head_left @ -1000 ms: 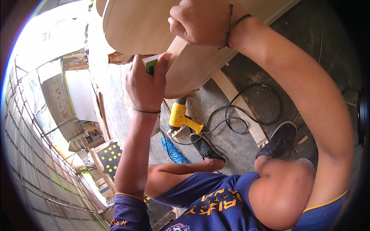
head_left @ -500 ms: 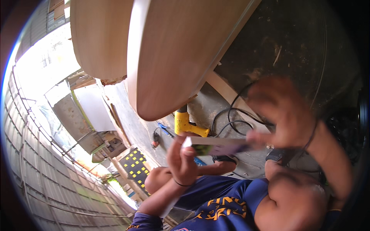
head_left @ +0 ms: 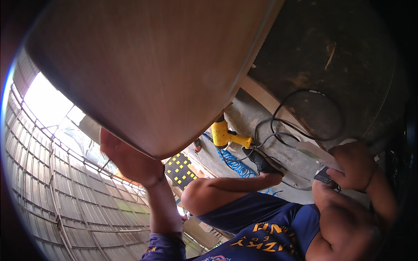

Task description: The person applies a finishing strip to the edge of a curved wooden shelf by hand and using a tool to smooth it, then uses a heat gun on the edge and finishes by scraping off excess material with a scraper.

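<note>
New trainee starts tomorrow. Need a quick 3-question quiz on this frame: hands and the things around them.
1. True or false: the left hand grips the lower edge of the rounded wooden panel.
2. What does the right hand hold? A pale flat strip / B yellow heat gun / C blue coiled hose
3. What lies looped on the floor beside the heat gun?

Key: 1 true; 2 A; 3 a black cable.
</note>
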Action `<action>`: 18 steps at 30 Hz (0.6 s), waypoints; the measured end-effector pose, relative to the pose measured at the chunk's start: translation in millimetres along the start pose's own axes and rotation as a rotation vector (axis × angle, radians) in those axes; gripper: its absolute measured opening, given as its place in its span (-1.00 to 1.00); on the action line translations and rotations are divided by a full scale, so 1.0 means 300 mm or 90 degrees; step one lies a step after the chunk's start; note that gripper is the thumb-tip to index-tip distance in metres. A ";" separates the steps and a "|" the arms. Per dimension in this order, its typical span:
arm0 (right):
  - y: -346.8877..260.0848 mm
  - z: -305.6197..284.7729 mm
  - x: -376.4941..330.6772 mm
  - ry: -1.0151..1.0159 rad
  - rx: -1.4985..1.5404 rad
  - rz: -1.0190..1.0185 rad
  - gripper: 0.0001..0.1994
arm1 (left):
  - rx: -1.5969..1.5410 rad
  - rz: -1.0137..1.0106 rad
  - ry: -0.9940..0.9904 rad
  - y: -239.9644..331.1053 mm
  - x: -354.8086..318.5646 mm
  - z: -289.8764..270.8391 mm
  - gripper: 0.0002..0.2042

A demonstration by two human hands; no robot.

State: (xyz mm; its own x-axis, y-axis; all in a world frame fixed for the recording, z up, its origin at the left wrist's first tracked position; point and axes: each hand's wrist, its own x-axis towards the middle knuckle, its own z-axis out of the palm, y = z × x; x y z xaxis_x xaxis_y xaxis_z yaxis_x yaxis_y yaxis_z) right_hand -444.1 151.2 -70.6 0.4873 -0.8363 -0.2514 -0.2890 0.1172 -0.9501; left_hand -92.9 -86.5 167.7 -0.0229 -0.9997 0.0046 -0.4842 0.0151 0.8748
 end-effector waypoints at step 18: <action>-0.035 -0.019 0.078 0.028 -0.052 -0.088 -0.72 | -0.303 -0.262 -0.146 0.051 0.057 0.191 -0.40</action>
State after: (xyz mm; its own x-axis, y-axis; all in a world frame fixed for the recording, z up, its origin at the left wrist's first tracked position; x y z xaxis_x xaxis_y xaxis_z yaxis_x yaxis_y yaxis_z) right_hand -434.4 127.2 -65.5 0.4908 -0.8644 -0.1092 -0.2881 -0.0427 -0.9566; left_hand -150.7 -102.5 153.3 -0.1291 -0.8927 -0.4318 -0.0561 -0.4282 0.9019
